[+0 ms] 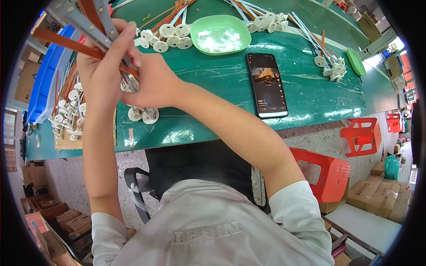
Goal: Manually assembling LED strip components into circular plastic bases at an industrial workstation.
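My left hand [98, 66] and my right hand [153, 82] meet at the left of the table, both closed around a bundle of LED strips [91, 29]. The strips are silver-grey with small yellowish squares, and flat orange-brown strips run among them. Their upper ends fan out above my left hand. Below my right hand, two white round end pieces [150, 116] show close to the tabletop; the hands hide how they join the bundle. Beside my left forearm lies a pile of similar strips with white ends [66, 113] on a piece of cardboard [100, 140].
A light green dish [195, 39] of small clear pieces stands at the back of the green table [208, 95], between strip bundles [167, 31]. A phone [267, 86] lies right of centre. A blue bin [44, 84] stands far left; red stools [326, 175] are right.
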{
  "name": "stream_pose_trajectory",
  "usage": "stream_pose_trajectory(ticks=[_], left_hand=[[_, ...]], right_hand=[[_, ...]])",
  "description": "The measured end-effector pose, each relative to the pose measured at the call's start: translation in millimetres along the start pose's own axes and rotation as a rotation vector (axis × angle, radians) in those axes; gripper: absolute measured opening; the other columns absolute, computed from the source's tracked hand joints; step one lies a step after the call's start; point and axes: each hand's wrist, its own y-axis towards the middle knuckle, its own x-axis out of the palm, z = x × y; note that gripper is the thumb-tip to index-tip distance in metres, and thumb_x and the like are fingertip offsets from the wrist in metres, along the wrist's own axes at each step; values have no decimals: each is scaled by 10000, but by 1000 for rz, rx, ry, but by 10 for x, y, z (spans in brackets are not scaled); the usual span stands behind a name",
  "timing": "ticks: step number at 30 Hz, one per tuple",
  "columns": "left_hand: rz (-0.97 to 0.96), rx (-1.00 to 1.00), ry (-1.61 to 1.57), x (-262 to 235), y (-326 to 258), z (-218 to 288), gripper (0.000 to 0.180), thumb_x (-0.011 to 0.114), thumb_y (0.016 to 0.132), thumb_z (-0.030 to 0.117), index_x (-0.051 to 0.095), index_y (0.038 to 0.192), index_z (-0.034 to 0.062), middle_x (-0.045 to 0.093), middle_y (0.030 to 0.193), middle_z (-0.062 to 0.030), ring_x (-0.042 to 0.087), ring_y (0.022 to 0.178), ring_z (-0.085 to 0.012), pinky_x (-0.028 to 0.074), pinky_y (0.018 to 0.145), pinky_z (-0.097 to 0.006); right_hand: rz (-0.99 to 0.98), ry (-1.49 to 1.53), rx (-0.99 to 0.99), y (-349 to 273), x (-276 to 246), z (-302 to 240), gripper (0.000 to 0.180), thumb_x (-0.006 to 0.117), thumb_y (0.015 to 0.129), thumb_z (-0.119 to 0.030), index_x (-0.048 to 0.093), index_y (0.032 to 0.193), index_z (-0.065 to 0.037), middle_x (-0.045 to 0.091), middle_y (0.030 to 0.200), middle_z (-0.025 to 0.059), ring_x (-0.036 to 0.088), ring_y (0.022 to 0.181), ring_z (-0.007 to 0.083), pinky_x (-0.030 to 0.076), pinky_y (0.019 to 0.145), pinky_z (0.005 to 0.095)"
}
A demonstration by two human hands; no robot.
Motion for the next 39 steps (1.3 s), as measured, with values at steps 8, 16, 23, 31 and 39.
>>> stream_pose_trajectory(ticks=[8, 16, 23, 31, 39], left_hand=[[-10, 73, 290, -74, 185, 209, 371, 657, 898, 30, 527, 1237, -48, 633, 867, -76, 635, 758, -137, 511, 723, -286], [4, 207, -56, -190, 338, 318, 82, 628, 941, 47, 618, 996, -13, 525, 789, -51, 501, 722, -161, 424, 704, -301], [174, 118, 45, -38, 357, 422, 240, 612, 938, 44, 557, 1163, -17, 561, 775, -57, 548, 728, -143, 433, 669, -263], [5, -135, 2, 105, 206, 259, 143, 576, 972, 110, 611, 1034, -14, 452, 590, 26, 404, 507, -62, 313, 501, -220], [79, 16, -173, 396, 189, 638, 138, 587, 954, 90, 593, 1032, -23, 381, 562, 41, 319, 483, -53, 269, 509, -236]], right_hand=[[-134, -33, 155, 38, -91, 13, 556, 787, 615, -224, 583, 1082, 1, 673, 820, 125, 654, 686, 245, 525, 682, 340], [-24, -42, 48, 42, -107, -72, 742, 889, 550, -373, 576, 1119, -13, 670, 881, 141, 662, 784, 271, 529, 766, 358], [46, -10, 10, 27, -90, -18, 757, 877, 559, -357, 554, 1157, -22, 670, 874, 148, 666, 783, 277, 534, 785, 357], [20, 35, 48, 15, -69, -79, 626, 849, 616, -296, 545, 1106, -51, 656, 863, 108, 645, 735, 241, 527, 726, 341], [160, 32, -69, 43, -114, -219, 459, 742, 706, -119, 534, 1107, -36, 611, 772, 81, 589, 650, 191, 482, 641, 322]])
